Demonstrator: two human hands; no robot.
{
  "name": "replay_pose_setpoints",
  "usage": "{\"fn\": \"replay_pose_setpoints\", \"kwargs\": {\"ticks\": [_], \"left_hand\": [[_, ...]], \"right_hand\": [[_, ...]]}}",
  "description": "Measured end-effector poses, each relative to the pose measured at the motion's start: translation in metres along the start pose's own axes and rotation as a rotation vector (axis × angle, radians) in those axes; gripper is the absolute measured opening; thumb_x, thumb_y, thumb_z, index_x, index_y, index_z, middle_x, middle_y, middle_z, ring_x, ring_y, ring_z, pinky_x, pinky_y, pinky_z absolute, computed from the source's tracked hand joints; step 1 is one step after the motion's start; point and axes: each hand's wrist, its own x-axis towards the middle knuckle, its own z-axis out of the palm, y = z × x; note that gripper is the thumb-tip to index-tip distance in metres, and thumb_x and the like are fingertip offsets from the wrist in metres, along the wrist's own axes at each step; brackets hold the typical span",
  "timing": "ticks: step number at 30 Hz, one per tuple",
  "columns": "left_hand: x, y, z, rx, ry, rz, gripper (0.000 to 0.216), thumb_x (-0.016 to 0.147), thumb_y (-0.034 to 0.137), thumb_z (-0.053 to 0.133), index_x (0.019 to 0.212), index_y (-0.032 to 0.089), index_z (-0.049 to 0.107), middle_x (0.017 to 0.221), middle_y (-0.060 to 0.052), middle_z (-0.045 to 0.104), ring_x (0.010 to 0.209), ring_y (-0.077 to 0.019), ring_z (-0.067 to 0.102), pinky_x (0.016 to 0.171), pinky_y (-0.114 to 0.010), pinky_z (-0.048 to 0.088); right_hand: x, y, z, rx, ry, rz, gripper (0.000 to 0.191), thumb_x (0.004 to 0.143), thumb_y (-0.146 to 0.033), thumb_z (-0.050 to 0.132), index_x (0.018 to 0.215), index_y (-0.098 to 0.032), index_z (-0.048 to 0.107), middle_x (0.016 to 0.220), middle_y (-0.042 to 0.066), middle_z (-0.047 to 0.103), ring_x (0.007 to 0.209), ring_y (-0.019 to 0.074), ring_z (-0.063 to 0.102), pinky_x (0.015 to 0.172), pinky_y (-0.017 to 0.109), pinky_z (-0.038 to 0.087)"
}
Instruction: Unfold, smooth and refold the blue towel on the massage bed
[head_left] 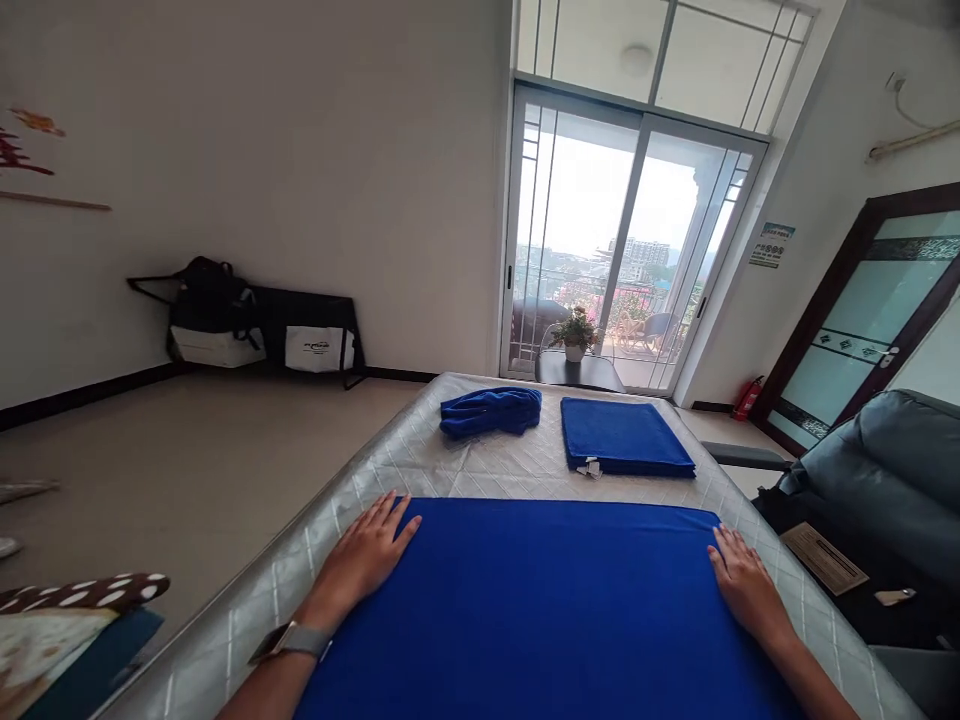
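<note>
A blue cloth (540,610) lies spread flat on a silvery quilted mattress (405,450), its near part running out of the picture. My left hand (371,545), with a watch on the wrist, rests on the cloth's far left corner, fingers stretched out. At the far right corner lies my right hand (742,580), also flat with the fingers extended. Beyond the cloth sit a stack of neatly folded blue cloths (626,435) with white tags at the near edge, and a loosely bunched blue cloth (491,410) to its left.
A potted plant (574,335) stands on a dark chair by the glass sliding door (637,230). To the right is a dark leather sofa (892,480) with a cardboard piece (823,557) on it. A black bench (300,310) with bags stands against the left wall.
</note>
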Motion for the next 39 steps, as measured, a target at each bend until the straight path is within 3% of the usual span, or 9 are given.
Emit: {"fn": "replay_pose_setpoints", "kwargs": {"ticks": [9, 12, 14, 17, 20, 25, 32, 35, 39], "left_hand": [[-0.002, -0.002, 0.006, -0.042, 0.02, 0.012, 0.062, 0.096, 0.044, 0.034, 0.146, 0.014, 0.053, 0.153, -0.015, 0.051, 0.148, -0.032, 0.036, 0.119, -0.052, 0.032], [0.0, -0.006, 0.013, -0.051, 0.016, 0.025, 0.061, 0.096, 0.044, 0.033, 0.145, 0.013, 0.053, 0.155, -0.016, 0.048, 0.148, -0.0316, 0.036, 0.12, -0.051, 0.032], [0.001, -0.009, 0.017, -0.055, 0.016, 0.009, 0.064, 0.095, 0.045, 0.034, 0.146, 0.012, 0.051, 0.156, -0.017, 0.046, 0.148, -0.0317, 0.037, 0.118, -0.051, 0.034], [-0.001, -0.014, 0.021, -0.058, 0.023, -0.009, 0.065, 0.094, 0.046, 0.034, 0.148, 0.013, 0.049, 0.155, -0.016, 0.047, 0.147, -0.0317, 0.039, 0.116, -0.051, 0.038], [-0.001, -0.016, 0.022, -0.058, 0.007, 0.037, 0.062, 0.094, 0.044, 0.033, 0.146, 0.016, 0.052, 0.156, -0.014, 0.047, 0.147, -0.0315, 0.039, 0.117, -0.051, 0.036], [0.004, -0.015, 0.024, -0.046, 0.018, -0.043, 0.073, 0.093, 0.052, 0.028, 0.149, 0.009, 0.047, 0.157, -0.017, 0.045, 0.148, -0.0308, 0.036, 0.119, -0.05, 0.033], [0.003, -0.034, 0.032, 0.021, -0.005, 0.105, 0.065, 0.089, 0.05, 0.031, 0.141, 0.021, 0.058, 0.153, -0.009, 0.052, 0.147, -0.0325, 0.037, 0.116, -0.054, 0.037], [0.002, -0.038, 0.028, 0.065, -0.044, 0.142, 0.062, 0.087, 0.046, 0.032, 0.138, 0.024, 0.061, 0.153, -0.007, 0.053, 0.148, -0.0329, 0.036, 0.117, -0.055, 0.035], [0.002, -0.033, 0.022, 0.072, -0.051, 0.171, 0.058, 0.088, 0.041, 0.033, 0.136, 0.026, 0.062, 0.15, -0.005, 0.056, 0.148, -0.0311, 0.036, 0.118, -0.053, 0.034]], "right_hand": [[-0.032, -0.263, -0.036, 0.28, -0.282, -0.592, 0.07, 0.104, -0.056, 0.017, 0.158, -0.013, 0.029, 0.165, 0.008, 0.023, 0.154, 0.0204, 0.016, 0.126, 0.042, 0.015], [-0.032, -0.317, -0.031, 0.331, -0.34, -0.694, 0.07, 0.104, -0.054, 0.022, 0.159, -0.011, 0.024, 0.166, 0.011, 0.021, 0.154, 0.0221, 0.014, 0.126, 0.044, 0.014], [-0.028, -0.329, -0.025, 0.344, -0.359, -0.706, 0.07, 0.104, -0.053, 0.023, 0.16, -0.011, 0.023, 0.166, 0.011, 0.02, 0.154, 0.0225, 0.013, 0.126, 0.045, 0.013], [-0.021, -0.314, -0.02, 0.33, -0.365, -0.674, 0.07, 0.104, -0.055, 0.021, 0.161, -0.014, 0.019, 0.167, 0.008, 0.016, 0.154, 0.021, 0.011, 0.126, 0.044, 0.01], [-0.01, -0.271, -0.019, 0.281, -0.363, -0.587, 0.073, 0.103, -0.059, 0.017, 0.161, -0.014, 0.017, 0.168, 0.007, 0.014, 0.155, 0.0196, 0.008, 0.126, 0.042, 0.008], [0.015, -0.169, -0.017, 0.161, -0.314, -0.38, 0.075, 0.102, -0.061, 0.016, 0.161, -0.015, 0.018, 0.167, 0.006, 0.017, 0.154, 0.0181, 0.01, 0.126, 0.039, 0.007], [0.045, -0.021, 0.001, 0.028, -0.198, -0.117, 0.074, 0.101, -0.054, 0.016, 0.159, -0.009, 0.025, 0.165, 0.01, 0.025, 0.154, 0.0209, 0.016, 0.125, 0.04, 0.012], [0.051, 0.012, 0.01, -0.005, -0.181, -0.055, 0.074, 0.101, -0.052, 0.016, 0.159, -0.006, 0.024, 0.166, 0.011, 0.022, 0.154, 0.0217, 0.016, 0.125, 0.041, 0.012], [0.056, 0.023, 0.019, -0.005, -0.172, -0.041, 0.075, 0.101, -0.054, 0.016, 0.159, -0.008, 0.024, 0.166, 0.009, 0.022, 0.154, 0.0217, 0.017, 0.125, 0.041, 0.012]]}}
